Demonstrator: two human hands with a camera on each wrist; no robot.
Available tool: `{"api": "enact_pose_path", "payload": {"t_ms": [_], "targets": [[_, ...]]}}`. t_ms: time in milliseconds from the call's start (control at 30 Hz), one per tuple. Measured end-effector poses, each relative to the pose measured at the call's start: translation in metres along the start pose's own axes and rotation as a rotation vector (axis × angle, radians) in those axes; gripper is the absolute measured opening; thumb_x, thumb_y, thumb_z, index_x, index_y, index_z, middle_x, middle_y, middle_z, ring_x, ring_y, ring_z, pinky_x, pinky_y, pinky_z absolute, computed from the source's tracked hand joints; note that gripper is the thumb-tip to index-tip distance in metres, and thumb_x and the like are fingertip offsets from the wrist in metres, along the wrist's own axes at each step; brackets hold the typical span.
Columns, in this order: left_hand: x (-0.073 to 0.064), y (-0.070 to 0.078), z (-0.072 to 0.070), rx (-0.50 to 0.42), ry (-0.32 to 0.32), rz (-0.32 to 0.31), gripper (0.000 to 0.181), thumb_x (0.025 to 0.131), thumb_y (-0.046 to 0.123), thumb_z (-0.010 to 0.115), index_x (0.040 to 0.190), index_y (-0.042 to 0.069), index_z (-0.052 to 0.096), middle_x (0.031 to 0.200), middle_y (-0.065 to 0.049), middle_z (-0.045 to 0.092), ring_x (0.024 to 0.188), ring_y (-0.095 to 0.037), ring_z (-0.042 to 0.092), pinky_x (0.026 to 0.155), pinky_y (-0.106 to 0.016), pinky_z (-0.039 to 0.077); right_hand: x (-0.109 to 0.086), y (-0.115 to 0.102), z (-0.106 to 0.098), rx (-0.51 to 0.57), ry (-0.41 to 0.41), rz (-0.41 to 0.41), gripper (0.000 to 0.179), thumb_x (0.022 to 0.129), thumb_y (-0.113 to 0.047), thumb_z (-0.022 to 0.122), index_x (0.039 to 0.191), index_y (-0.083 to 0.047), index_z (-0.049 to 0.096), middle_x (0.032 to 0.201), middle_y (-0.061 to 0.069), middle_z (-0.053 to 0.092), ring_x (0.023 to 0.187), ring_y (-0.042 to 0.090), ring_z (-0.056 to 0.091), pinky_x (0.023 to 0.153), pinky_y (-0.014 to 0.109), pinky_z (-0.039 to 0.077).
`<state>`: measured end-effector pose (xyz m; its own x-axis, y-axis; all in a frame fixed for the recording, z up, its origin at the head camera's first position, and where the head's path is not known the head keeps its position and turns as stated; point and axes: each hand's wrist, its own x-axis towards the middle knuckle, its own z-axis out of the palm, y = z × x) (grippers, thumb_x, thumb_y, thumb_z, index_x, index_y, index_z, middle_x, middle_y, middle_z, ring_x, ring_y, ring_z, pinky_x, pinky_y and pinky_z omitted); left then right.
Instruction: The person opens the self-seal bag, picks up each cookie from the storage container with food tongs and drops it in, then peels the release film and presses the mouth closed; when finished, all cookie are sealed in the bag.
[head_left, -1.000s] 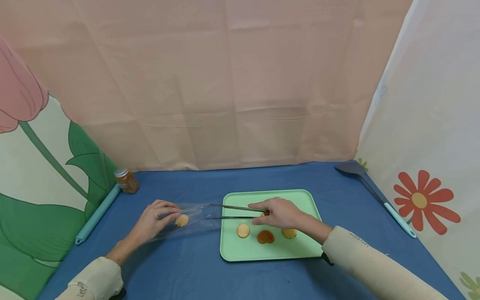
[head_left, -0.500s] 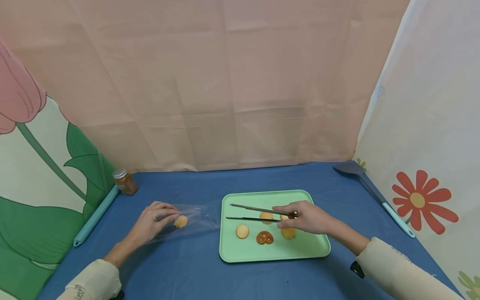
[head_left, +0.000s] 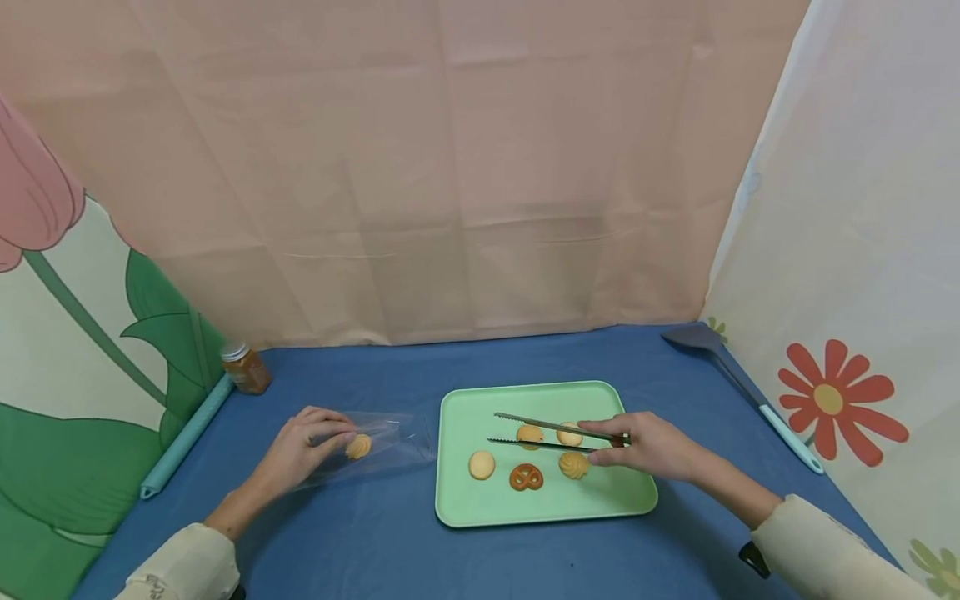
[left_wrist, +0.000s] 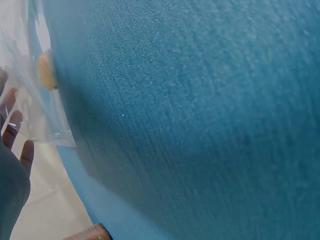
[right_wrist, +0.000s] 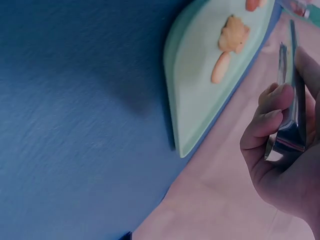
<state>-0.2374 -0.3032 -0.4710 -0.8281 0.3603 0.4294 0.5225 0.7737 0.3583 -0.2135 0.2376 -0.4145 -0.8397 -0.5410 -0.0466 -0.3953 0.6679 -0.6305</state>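
Observation:
My left hand (head_left: 313,446) pinches a clear plastic bag (head_left: 397,435) lying to the left of the tray. Inside the bag, close to the fingers, is a swirled cookie (head_left: 358,447). My right hand (head_left: 647,446) grips metal tongs (head_left: 551,424), their arms apart and nothing between the tips. The tongs hang over a light green tray (head_left: 480,508). On it lie a plain round cookie (head_left: 482,465), a pretzel (head_left: 526,477), a swirled cookie (head_left: 573,466) and two more cookies partly behind the tongs. In the right wrist view, curled fingers hold the tongs (right_wrist: 299,105).
A blue cloth (head_left: 360,542) covers the table. A jar with a silvery lid (head_left: 247,371) stands at the back left, beside a light blue roll (head_left: 187,437). Along the right edge lies a turner (head_left: 738,379) with a pale blue handle. A beige curtain (head_left: 465,208) hangs behind.
The tongs have moved right, from the bag's mouth to above the tray, in my right hand. My left hand keeps its hold on the bag, almost in the same spot.

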Motion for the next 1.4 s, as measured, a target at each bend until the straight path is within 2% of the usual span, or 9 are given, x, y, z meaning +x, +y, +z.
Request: {"api": "enact_pose_path", "payload": {"t_ms": [300,400,500,767,933,1067,1233,1300,1400], "targets": [[-0.002,0.000,0.000,0.000,-0.013,-0.021,0.012,0.092,0.023,0.073,0.102,0.028,0.079,0.110,0.009,0.071,0.101,-0.010,0.057,0.083,-0.043,0.048,-0.008,0.006,0.003,-0.038,-0.004,0.019,0.060,0.090,-0.051,0.070,0.140,-0.020,0.062,0.117,0.003,0.072,0.057,0.003,0.043,0.049,0.024,0.038],[-0.002,0.000,0.001,-0.004,-0.016,-0.027,0.013,0.093,0.023,0.073,0.102,0.029,0.079,0.110,0.009,0.071,0.102,-0.011,0.057,0.084,-0.045,0.048,-0.010,0.005,0.006,-0.025,-0.016,0.001,0.060,0.089,-0.051,0.070,0.139,-0.020,0.062,0.117,0.002,0.072,0.058,0.003,0.042,0.050,0.023,0.037],[-0.002,0.000,0.001,-0.006,-0.016,-0.031,0.013,0.093,0.024,0.072,0.103,0.029,0.079,0.110,0.009,0.071,0.101,-0.011,0.058,0.084,-0.045,0.049,-0.009,0.002,0.010,-0.032,-0.027,-0.028,0.058,0.090,-0.051,0.070,0.138,-0.020,0.063,0.109,-0.001,0.072,0.060,0.002,0.044,0.051,0.022,0.037],[-0.003,0.001,0.001,-0.013,-0.010,-0.037,0.012,0.092,0.024,0.073,0.101,0.028,0.079,0.108,0.010,0.071,0.101,-0.011,0.058,0.082,-0.044,0.050,-0.005,-0.005,0.022,-0.073,-0.051,-0.042,0.055,0.089,-0.050,0.071,0.137,-0.023,0.064,0.094,-0.011,0.068,0.060,-0.001,0.042,0.050,0.021,0.032],[-0.004,0.002,0.003,-0.018,-0.024,-0.055,0.012,0.093,0.027,0.073,0.103,0.029,0.080,0.105,0.012,0.071,0.101,-0.012,0.058,0.082,-0.044,0.049,-0.002,-0.005,0.027,-0.094,-0.054,-0.040,0.056,0.089,-0.050,0.071,0.137,-0.023,0.064,0.083,-0.017,0.061,0.058,-0.001,0.040,0.050,0.020,0.031],[-0.003,0.001,0.004,-0.020,-0.035,-0.066,0.012,0.093,0.029,0.072,0.103,0.029,0.080,0.106,0.012,0.070,0.102,-0.012,0.059,0.083,-0.044,0.049,0.001,-0.006,0.027,-0.099,-0.051,-0.043,0.056,0.089,-0.049,0.072,0.137,-0.022,0.065,0.094,-0.013,0.068,0.059,-0.002,0.042,0.050,0.021,0.031],[-0.003,0.001,0.003,-0.016,-0.041,-0.062,0.012,0.094,0.029,0.072,0.102,0.029,0.079,0.106,0.012,0.070,0.103,-0.013,0.059,0.083,-0.044,0.049,0.005,-0.007,0.027,-0.105,-0.061,-0.037,0.053,0.089,-0.048,0.072,0.136,-0.023,0.065,0.097,-0.003,0.071,0.061,-0.002,0.046,0.050,0.021,0.033],[-0.003,0.001,0.003,-0.013,-0.042,-0.058,0.012,0.093,0.029,0.072,0.102,0.029,0.079,0.106,0.012,0.070,0.103,-0.013,0.058,0.083,-0.044,0.049,0.006,-0.008,0.027,-0.107,-0.065,-0.033,0.053,0.090,-0.048,0.071,0.136,-0.023,0.065,0.104,0.000,0.073,0.070,0.001,0.056,0.053,0.021,0.036],[-0.003,0.001,0.003,-0.011,-0.042,-0.059,0.011,0.093,0.029,0.072,0.101,0.029,0.079,0.106,0.012,0.070,0.102,-0.013,0.058,0.083,-0.044,0.049,0.008,-0.008,0.026,-0.108,-0.067,-0.028,0.054,0.090,-0.049,0.071,0.136,-0.022,0.065,0.121,0.002,0.072,0.092,0.011,0.068,0.058,0.022,0.041]]}}
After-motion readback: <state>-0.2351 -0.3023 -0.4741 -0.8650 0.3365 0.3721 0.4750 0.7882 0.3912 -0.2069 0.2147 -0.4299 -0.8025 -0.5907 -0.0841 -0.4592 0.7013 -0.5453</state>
